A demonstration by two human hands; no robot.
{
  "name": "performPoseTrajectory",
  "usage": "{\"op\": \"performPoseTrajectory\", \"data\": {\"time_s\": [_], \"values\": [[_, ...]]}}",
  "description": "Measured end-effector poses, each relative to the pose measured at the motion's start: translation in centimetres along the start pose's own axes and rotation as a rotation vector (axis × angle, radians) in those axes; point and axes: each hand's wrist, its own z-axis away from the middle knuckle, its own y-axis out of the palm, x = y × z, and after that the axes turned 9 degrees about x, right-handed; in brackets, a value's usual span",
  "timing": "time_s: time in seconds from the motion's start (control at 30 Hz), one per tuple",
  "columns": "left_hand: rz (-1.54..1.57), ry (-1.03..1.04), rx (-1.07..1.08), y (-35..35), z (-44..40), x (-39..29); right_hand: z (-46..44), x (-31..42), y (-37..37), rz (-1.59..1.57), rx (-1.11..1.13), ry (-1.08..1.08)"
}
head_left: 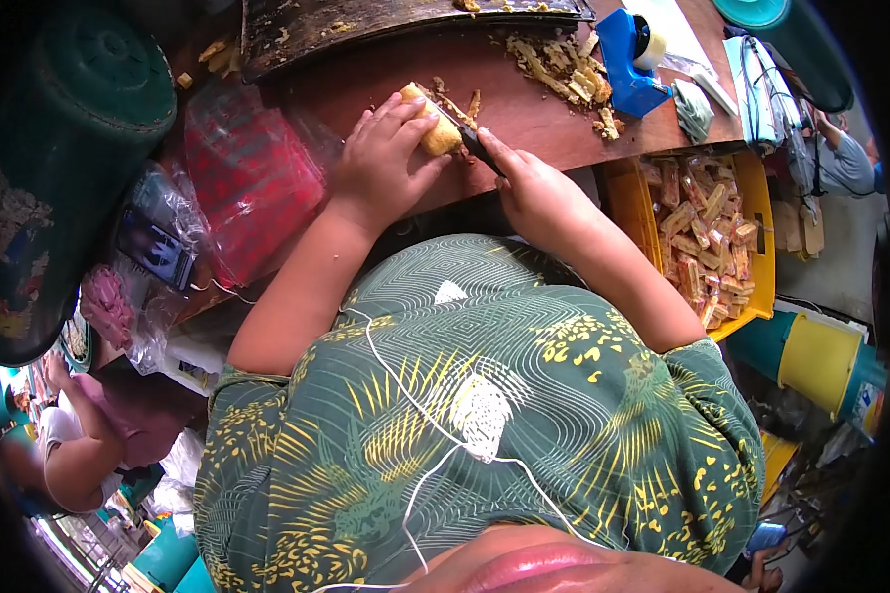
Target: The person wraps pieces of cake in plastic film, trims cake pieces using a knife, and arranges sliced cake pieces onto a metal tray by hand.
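Note:
A golden-brown block of cake or bread (444, 136) lies at the near edge of the brown table. My left hand (388, 163) is curved over it, fingers on its top and thumb along its near side. In my right hand (542, 190) is a knife with a black handle (482, 150). Its blade runs along the right side of the block, touching or very close to it; I cannot tell how far it has cut. Thin trimmings (471, 107) lie just beyond the blade.
A dark baking tray (396, 42) sits at the back. Crumbly scraps (559, 74) lie beside a blue tape dispenser (631, 69). Red plastic bags (252, 183) and a phone (155, 247) are left. A yellow crate (761, 212) of wrapped pieces stands right. Other people are at the edges.

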Motion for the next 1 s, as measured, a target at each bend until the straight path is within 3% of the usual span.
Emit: {"op": "performPoseTrajectory", "data": {"time_s": [0.27,0.33,0.47,0.67,0.73,1.0], "values": [[0.044,0.01,-0.036,0.2,0.1,0.1,-0.5,-2.2,-1.9,-0.072,-0.137,0.125],[0.096,0.012,-0.076,0.2,0.3,0.0,0.6,-2.8,-2.0,-0.075,-0.196,0.017],[0.096,0.026,-0.092,-0.3,0.0,0.1,3.3,-1.8,-2.0,-0.122,0.008,0.014],[0.149,0.034,-0.092,-0.9,0.1,0.4,4.4,-4.2,-1.7,-0.203,-0.145,-0.033],[0.215,0.013,-0.118,-0.9,0.0,0.7,4.9,-3.8,-3.4,-0.237,-0.1,-0.048],[0.365,0.055,-0.15,-0.4,-0.2,1.6,2.1,-6.3,-6.7,0.406,-0.205,-0.313]]}}
